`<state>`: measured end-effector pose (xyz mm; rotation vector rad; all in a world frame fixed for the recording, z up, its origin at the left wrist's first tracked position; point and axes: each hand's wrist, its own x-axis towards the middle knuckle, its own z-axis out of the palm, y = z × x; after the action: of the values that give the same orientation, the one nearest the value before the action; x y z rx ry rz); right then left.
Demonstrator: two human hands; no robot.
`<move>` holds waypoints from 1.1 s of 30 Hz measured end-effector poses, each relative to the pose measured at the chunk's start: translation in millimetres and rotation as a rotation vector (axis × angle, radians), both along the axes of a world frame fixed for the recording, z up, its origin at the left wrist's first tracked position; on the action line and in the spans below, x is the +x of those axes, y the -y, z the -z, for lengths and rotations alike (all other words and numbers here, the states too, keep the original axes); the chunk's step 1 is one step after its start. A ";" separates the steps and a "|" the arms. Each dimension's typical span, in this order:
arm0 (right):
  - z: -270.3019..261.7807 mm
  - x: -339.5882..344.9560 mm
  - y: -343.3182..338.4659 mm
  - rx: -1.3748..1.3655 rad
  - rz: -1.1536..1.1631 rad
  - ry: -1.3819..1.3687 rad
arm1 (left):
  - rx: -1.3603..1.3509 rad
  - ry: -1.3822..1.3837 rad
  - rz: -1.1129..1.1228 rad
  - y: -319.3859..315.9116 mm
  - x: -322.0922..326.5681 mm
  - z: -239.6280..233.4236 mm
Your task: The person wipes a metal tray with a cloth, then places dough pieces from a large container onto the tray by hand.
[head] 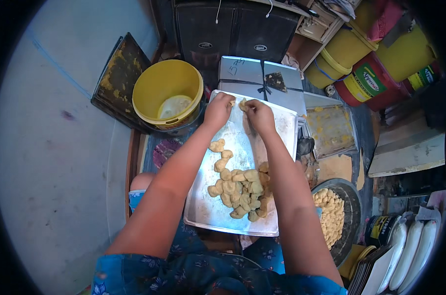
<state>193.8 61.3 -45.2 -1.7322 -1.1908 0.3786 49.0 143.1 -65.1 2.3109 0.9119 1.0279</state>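
A metal baking tray (241,136) lies in front of me, bearing a heap of pale dough pieces (241,190). A short line of single pieces runs from the heap up the tray's left side. At the tray's far edge, my left hand (221,107) has its fingers closed on a small bit of dough (232,103). Just right of it, my right hand (258,113) pinches another dough piece (242,104) between thumb and fingers. A gap separates the two hands. My right forearm hides part of the heap.
A yellow bucket (140,92) stands at the far left, beside dark stained trays (116,79). Beyond my tray sits a tied metal box (241,68). A black basin (350,195) of small dough pieces stands right, with stacked buckets (350,48) behind.
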 end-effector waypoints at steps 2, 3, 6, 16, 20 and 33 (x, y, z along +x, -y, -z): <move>-2.4 -3.1 1.2 -0.158 -0.098 0.208 | -0.053 0.005 0.038 -4.8 -2.4 5.4; -4.0 -9.3 6.8 -0.082 -0.126 0.216 | -0.086 0.037 0.097 -6.7 -3.7 7.8; -8.4 -41.6 41.5 -0.088 -0.381 0.202 | -0.123 0.051 0.109 -10.9 -6.9 12.0; 6.0 -6.0 58.8 -0.493 -0.329 0.282 | 0.148 -0.171 0.133 7.9 -4.2 0.7; 13.8 27.4 29.0 -0.025 -0.176 0.044 | 0.166 -0.362 0.195 10.8 11.2 5.4; 7.5 34.0 99.0 -0.356 -0.508 0.121 | 0.383 -0.413 0.185 24.2 36.8 5.6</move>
<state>227.8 -37.7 -52.7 -1.7480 -1.7375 0.8404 85.9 118.9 -70.7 2.9391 0.6658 0.7045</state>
